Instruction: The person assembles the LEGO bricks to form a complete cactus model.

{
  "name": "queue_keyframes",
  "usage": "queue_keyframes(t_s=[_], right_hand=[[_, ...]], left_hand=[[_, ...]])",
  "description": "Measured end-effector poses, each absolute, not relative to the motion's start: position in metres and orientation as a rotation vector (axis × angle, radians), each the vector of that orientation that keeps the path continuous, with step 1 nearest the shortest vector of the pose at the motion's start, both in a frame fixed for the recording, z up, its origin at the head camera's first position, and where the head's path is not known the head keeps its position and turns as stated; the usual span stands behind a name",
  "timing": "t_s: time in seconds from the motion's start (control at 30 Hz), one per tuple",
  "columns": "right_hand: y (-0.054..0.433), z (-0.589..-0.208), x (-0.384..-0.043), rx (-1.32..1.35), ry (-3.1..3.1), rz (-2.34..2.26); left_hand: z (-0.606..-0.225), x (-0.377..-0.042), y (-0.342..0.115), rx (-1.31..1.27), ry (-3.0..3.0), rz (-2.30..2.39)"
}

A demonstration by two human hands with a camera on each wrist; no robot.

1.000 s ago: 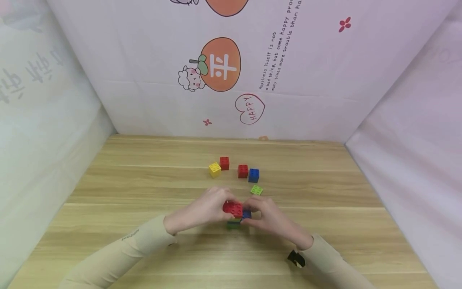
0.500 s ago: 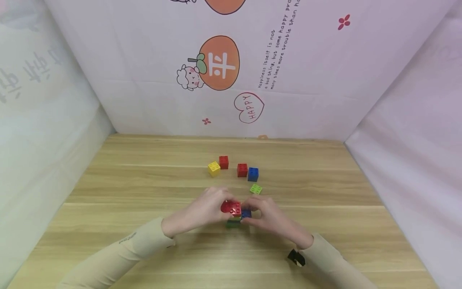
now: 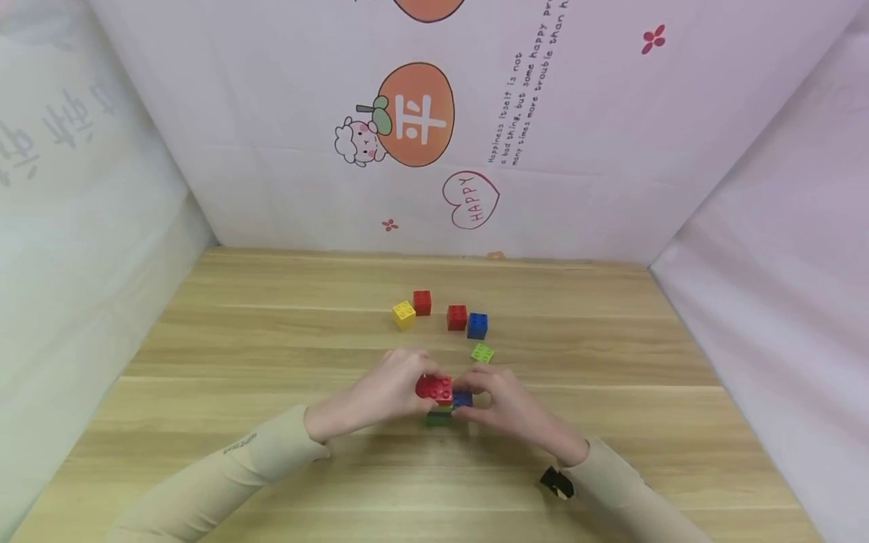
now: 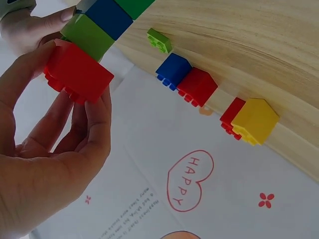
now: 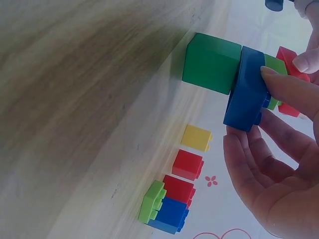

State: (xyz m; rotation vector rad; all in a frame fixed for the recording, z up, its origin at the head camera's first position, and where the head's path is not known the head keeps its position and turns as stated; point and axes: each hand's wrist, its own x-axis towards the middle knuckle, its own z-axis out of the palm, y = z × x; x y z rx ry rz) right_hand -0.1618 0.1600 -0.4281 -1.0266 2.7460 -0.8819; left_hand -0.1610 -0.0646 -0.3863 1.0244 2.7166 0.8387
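Observation:
A small tower of toy building bricks stands between my hands. At its base is a dark green brick (image 5: 212, 62), with a longer blue brick (image 5: 246, 89) over it that juts out to the right. Above come a light green brick (image 4: 89, 37) and, topmost, a red brick (image 4: 79, 72). My left hand (image 3: 394, 385) holds the red brick between thumb and fingers. The overhanging end of the blue brick is pinched by my right hand (image 3: 505, 403), thumb on one side and fingers on the other. In the head view the hands partly cover the tower.
Loose bricks lie beyond the hands on the wooden table (image 3: 271, 339): a yellow one (image 3: 403, 314), two red ones (image 3: 422, 302) (image 3: 457, 317), a blue one (image 3: 477, 326) and a thin light green one (image 3: 483, 353). Printed white cloth walls stand behind and on both sides.

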Motion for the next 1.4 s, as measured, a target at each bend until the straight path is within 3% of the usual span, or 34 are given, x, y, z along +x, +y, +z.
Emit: queue_keyframes(t_s=[1.4], right_hand=[[0.1596, -0.4295, -0.1618, -1.012, 2.748, -0.883]], left_hand=[[-0.3901, -0.1632, -0.0648, 1.028, 2.698, 0.836]])
